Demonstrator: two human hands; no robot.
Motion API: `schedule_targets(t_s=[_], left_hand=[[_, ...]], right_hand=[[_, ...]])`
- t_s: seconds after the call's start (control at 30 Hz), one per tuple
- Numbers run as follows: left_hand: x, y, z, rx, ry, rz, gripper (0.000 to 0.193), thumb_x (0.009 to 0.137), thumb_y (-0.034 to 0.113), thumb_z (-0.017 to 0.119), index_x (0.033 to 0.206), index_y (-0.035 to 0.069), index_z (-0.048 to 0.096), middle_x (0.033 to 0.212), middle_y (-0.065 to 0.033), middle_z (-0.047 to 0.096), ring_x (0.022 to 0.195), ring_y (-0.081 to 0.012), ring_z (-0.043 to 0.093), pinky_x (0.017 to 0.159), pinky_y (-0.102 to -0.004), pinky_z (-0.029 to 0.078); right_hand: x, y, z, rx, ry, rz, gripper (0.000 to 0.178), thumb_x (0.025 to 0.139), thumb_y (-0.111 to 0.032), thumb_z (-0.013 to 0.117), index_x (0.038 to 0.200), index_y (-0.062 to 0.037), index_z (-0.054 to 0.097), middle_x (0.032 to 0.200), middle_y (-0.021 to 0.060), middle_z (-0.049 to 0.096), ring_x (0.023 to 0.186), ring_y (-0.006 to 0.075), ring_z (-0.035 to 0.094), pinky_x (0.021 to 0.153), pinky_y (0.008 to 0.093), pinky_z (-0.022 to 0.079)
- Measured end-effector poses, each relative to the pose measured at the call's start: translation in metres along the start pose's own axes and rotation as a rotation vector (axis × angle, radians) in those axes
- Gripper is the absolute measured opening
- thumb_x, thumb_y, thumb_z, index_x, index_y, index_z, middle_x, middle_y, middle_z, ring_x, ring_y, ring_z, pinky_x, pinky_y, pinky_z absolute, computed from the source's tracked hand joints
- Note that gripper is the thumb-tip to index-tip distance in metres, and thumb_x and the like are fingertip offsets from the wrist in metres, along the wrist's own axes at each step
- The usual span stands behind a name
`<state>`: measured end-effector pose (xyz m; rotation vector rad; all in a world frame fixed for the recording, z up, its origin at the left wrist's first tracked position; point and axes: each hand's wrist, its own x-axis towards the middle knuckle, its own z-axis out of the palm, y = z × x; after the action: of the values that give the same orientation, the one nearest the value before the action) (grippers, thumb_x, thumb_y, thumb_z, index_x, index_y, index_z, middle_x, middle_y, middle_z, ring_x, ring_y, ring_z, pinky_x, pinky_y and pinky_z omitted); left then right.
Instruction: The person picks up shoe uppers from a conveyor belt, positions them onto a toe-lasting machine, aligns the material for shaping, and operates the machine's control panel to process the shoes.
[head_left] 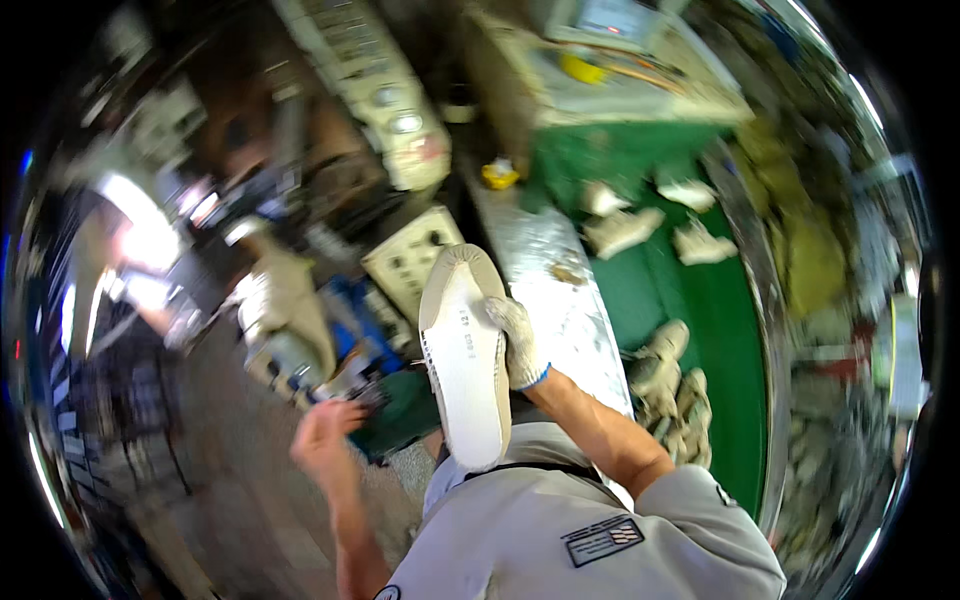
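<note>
A beige shoe upper (462,350) is held upside down in front of my body, its white underside up and its toe pointing away from me. My right hand (520,345), in a pale knitted glove with a blue cuff edge, grips the shoe upper along its right side. Bare and off to the left, my left hand (330,435) is apart from the shoe upper. Motion smears its fingers, so I cannot make out whether they are open or closed. A dark green cloth-like thing (400,415) lies between that hand and the shoe upper.
At right, several beige shoes (655,375) stand on a green conveyor belt (725,330) beside a shiny metal ledge (560,310). Ahead are a cream control panel (412,262) and a cabinet (590,100) with a yellow tape roll (582,68) on top. Blurred machinery (285,300) stands left.
</note>
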<state>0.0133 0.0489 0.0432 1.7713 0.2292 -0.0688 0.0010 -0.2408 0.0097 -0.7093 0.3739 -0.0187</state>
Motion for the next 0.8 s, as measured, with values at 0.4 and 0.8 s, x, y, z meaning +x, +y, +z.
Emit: schedule_targets(t_s=[0.4,0.8], left_hand=[[0.125,-0.027,0.006,0.283,0.265,0.061,0.051,0.087,0.024,0.08,0.126,-0.006,0.068,0.123,-0.0144,0.07,0.102,-0.0254,0.064,0.091,-0.0402,0.052],[0.139,-0.042,-0.001,0.313,0.347,0.128,0.032,0.086,0.021,0.078,0.103,-0.005,0.075,0.095,-0.0092,0.07,0.081,-0.021,0.06,0.075,-0.0393,0.051]], right_hand=[[-0.16,-0.236,-0.362,-1.317,0.973,0.587,0.072,0.091,-0.064,0.062,0.136,-0.0072,0.064,0.136,0.0201,0.065,0.125,0.0328,0.063,0.106,0.0419,0.047],[0.158,-0.148,-0.501,-0.718,1.117,0.061,0.112,0.07,-0.056,0.084,0.144,0.0137,0.037,0.125,0.0307,0.066,0.116,0.0413,0.066,0.1,0.0434,0.053]])
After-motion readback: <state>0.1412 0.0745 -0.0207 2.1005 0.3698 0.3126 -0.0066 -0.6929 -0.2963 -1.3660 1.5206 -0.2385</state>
